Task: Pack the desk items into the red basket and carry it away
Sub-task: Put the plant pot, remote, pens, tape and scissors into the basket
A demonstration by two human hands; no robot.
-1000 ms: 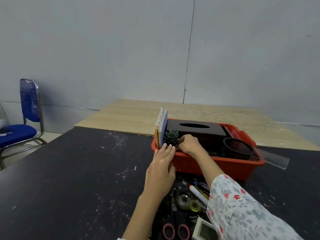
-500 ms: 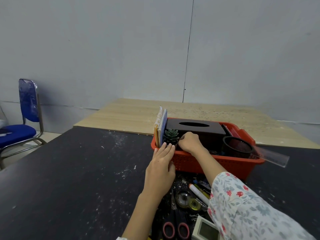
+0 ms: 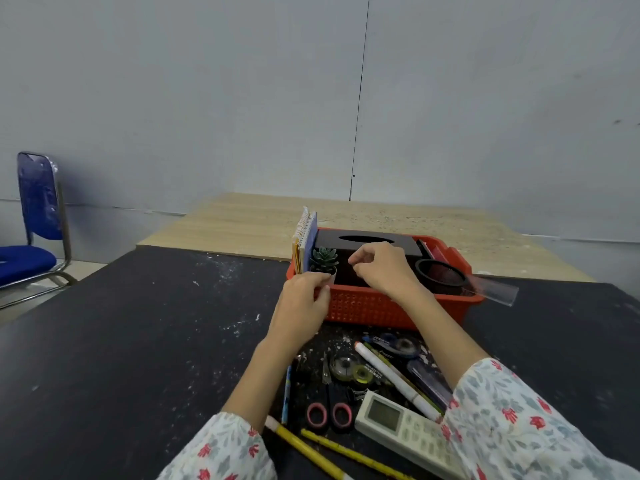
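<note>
Here the red basket (image 3: 381, 306) sits on the dark desk (image 3: 138, 341) at about twelve o'clock from the hands. It holds notebooks (image 3: 304, 240) on edge, a small plant (image 3: 325, 259), a black box (image 3: 367, 244), a dark cup (image 3: 440, 275) and a clear ruler (image 3: 491, 289) jutting out at three o'clock. The left hand (image 3: 301, 306) rests at the basket's near rim, fingers curled; whether it grips anything I cannot tell. The right hand (image 3: 381, 268) hovers over the box, fingers loosely curled, holding nothing. At six o'clock lie scissors (image 3: 329, 407), tape (image 3: 349, 368), a marker (image 3: 391, 379) and a remote (image 3: 405, 431).

Bare office: desk (image 3: 138, 341), chair (image 3: 34, 237)
</note>
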